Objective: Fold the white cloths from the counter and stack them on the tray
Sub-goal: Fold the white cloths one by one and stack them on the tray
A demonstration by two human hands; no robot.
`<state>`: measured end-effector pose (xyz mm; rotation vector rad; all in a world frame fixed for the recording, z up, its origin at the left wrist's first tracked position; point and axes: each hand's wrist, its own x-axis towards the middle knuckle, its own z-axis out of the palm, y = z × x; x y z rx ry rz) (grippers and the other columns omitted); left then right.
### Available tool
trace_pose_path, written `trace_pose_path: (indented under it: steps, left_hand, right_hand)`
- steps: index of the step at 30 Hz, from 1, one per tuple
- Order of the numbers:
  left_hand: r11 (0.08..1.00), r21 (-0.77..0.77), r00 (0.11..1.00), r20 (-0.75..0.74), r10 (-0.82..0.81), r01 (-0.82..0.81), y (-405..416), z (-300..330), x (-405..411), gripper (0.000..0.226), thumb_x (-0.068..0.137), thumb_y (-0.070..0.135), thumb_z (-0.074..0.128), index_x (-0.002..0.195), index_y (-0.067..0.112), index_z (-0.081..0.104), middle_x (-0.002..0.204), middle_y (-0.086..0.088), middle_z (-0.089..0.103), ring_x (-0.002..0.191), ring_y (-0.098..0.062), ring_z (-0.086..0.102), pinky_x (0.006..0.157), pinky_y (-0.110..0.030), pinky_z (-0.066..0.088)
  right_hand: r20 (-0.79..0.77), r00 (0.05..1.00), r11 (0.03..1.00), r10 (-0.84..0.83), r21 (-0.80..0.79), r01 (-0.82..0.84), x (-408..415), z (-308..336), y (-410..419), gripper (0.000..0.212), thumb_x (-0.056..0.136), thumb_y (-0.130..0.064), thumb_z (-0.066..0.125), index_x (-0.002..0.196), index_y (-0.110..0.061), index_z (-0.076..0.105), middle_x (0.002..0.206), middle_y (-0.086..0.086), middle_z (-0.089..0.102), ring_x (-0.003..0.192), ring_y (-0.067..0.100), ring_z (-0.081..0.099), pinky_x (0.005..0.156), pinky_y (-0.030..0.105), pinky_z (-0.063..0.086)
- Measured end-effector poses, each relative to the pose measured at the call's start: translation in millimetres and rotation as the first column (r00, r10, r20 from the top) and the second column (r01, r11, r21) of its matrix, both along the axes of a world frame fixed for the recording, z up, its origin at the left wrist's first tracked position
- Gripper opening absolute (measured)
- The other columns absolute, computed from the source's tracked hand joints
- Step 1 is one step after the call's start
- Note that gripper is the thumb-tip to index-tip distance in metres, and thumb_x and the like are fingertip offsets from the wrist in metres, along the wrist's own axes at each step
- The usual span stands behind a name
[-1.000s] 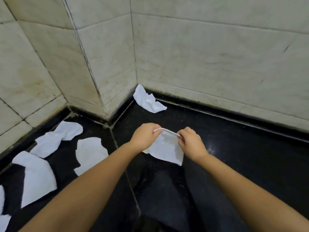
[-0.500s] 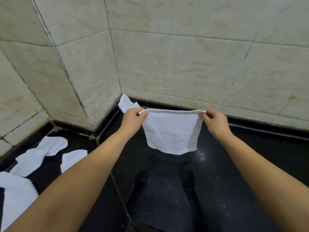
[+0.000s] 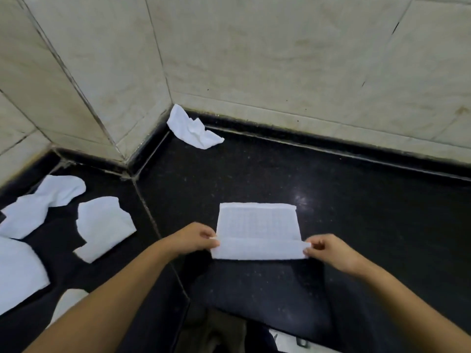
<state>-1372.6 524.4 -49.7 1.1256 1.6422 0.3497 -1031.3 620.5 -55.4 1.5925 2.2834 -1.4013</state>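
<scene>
A white waffle-weave cloth [image 3: 257,225] lies flat on the black counter [image 3: 356,212] in front of me, its near edge turned up and over. My left hand [image 3: 191,238] pinches the near left corner of that cloth. My right hand [image 3: 328,250] pinches the near right corner. A crumpled white cloth [image 3: 193,131] sits in the corner against the wall. Several more white cloths lie at the left, among them one [image 3: 104,228] beside my left arm and one [image 3: 40,205] further left. No tray is recognisable in view.
Beige tiled walls [image 3: 280,59] close off the counter at the back and left. A large white cloth [image 3: 17,271] reaches the left frame edge. A whitish object [image 3: 288,340] shows at the bottom edge, below the counter's front.
The cloth was held up stretched between both hands above the counter; now it lies on the counter and both hands have come down and nearer, lifting its near edge over.
</scene>
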Motion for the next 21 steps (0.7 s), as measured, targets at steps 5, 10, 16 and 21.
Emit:
trace_pose_path:
  steps: [5, 10, 16, 21]
  left_hand:
    - [0.999, 0.017, 0.999, -0.02, 0.049, -0.049, 7, -11, 0, 0.011, 0.087, 0.019, 0.064, 0.088, 0.01, 0.071, 0.081, -0.004, 0.069, 0.074, -0.009, 0.063, 0.077, -0.025, 0.051]
    - [0.97, 0.202, 0.967, -0.188, 0.172, -0.133, 53, -6, 2, 0.006, 0.088, 0.021, 0.063, 0.085, 0.019, 0.067, 0.085, -0.003, 0.066, 0.078, -0.012, 0.06, 0.071, -0.025, 0.047]
    - [0.985, 0.173, 0.867, -0.487, 0.104, -0.021, 86, -19, 13, 0.009, 0.092, 0.023, 0.054, 0.095, 0.019, 0.062, 0.097, -0.001, 0.061, 0.089, -0.015, 0.058, 0.085, -0.032, 0.05]
    - [0.94, 0.166, 0.602, -0.797, -0.049, 0.297, 93, -25, 28, 0.034, 0.093, 0.022, 0.048, 0.127, 0.023, 0.047, 0.126, -0.001, 0.049, 0.116, -0.017, 0.047, 0.099, -0.034, 0.037]
  right_hand:
    - [0.007, 0.999, 0.997, -0.042, -0.071, 0.043, 1, -6, 1, 0.034, 0.088, -0.015, 0.064, 0.058, -0.018, 0.05, 0.051, -0.014, 0.045, 0.054, 0.001, 0.04, 0.056, 0.02, 0.033]
    - [0.071, 0.97, 0.968, -0.233, 0.118, 0.223, -24, -4, 40, 0.027, 0.088, -0.018, 0.062, 0.065, -0.014, 0.047, 0.063, -0.005, 0.047, 0.061, 0.011, 0.041, 0.055, 0.024, 0.032]
    - [0.191, 0.929, 0.943, -0.318, 0.162, 0.289, -54, -14, 56, 0.02, 0.091, -0.026, 0.055, 0.073, -0.018, 0.052, 0.08, 0.001, 0.059, 0.073, 0.017, 0.055, 0.067, 0.031, 0.044]
    - [0.257, 0.903, 0.909, -0.344, 0.334, 0.251, -53, -18, 43, 0.025, 0.094, -0.038, 0.051, 0.106, -0.017, 0.054, 0.106, 0.001, 0.06, 0.089, 0.02, 0.06, 0.069, 0.029, 0.042]
